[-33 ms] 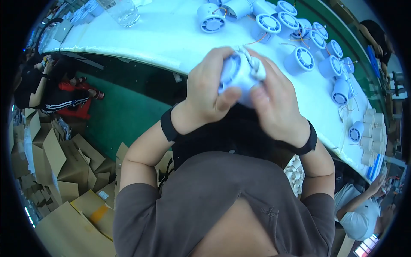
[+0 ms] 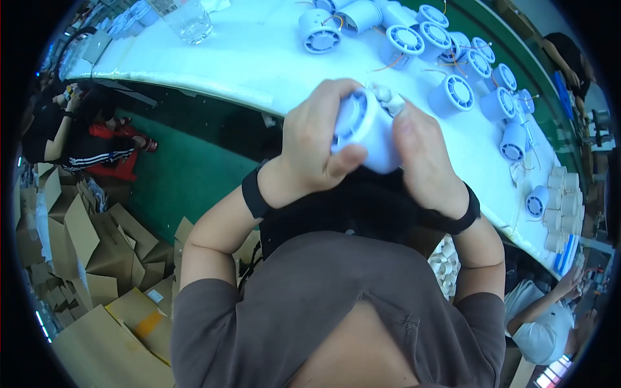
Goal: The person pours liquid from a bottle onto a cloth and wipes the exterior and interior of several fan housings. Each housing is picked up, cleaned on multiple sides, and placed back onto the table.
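Both hands grip 1 pale cylindrical fan housing (image 2: 383,143), held up in front of the chest at the near edge of the white-covered table (image 2: 226,72). The left hand (image 2: 314,132) is closed around its slotted end, fingers over the top and thumb across the lower side. The right hand (image 2: 424,155) is pressed against the opposite side, its fingertips up by a crumpled white piece (image 2: 388,98) whose nature I cannot tell.

Compared with the earlier frame, the right thumb has moved off the front of the housing to its side, so more of the smooth wall shows between the 2 hands. The white piece, which hung down beside the right fingers, now sits bunched at the housing's upper edge. The left hand has barely changed.

On the table, the vented housings with thin wires (image 2: 460,92) and the clear cup (image 2: 192,27) are where they were.
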Demonstrator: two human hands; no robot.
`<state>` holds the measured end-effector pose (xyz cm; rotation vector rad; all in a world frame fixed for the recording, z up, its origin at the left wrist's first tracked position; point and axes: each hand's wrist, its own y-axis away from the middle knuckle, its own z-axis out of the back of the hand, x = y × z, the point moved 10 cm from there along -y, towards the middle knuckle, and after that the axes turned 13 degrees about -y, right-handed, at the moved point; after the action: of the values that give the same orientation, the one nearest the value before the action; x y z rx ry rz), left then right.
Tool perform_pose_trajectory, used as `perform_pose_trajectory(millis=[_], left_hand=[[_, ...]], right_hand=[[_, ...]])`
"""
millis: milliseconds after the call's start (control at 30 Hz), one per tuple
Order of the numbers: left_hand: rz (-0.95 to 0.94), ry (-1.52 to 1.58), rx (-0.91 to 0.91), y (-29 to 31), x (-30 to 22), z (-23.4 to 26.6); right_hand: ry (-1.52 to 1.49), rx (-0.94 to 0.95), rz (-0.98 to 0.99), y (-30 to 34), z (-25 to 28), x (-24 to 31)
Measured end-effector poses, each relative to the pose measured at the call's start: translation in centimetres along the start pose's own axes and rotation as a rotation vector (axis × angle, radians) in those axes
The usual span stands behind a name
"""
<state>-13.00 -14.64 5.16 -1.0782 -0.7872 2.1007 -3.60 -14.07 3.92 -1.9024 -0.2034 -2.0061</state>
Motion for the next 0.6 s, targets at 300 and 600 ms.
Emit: perform_pose_trajectory(millis=[300, 600], left_hand=[[0.034, -0.032, -0.094, -2.2, 0.5, 4.8], [0.191, -1.062, 0.004, -4.0, 14.2, 10.2]], right_hand=[[-0.991, 0.166, -0.364, 1.3, -2.4, -3.2], [-0.703, -0.209, -0.187, 1.7, 4.4, -2.9]])
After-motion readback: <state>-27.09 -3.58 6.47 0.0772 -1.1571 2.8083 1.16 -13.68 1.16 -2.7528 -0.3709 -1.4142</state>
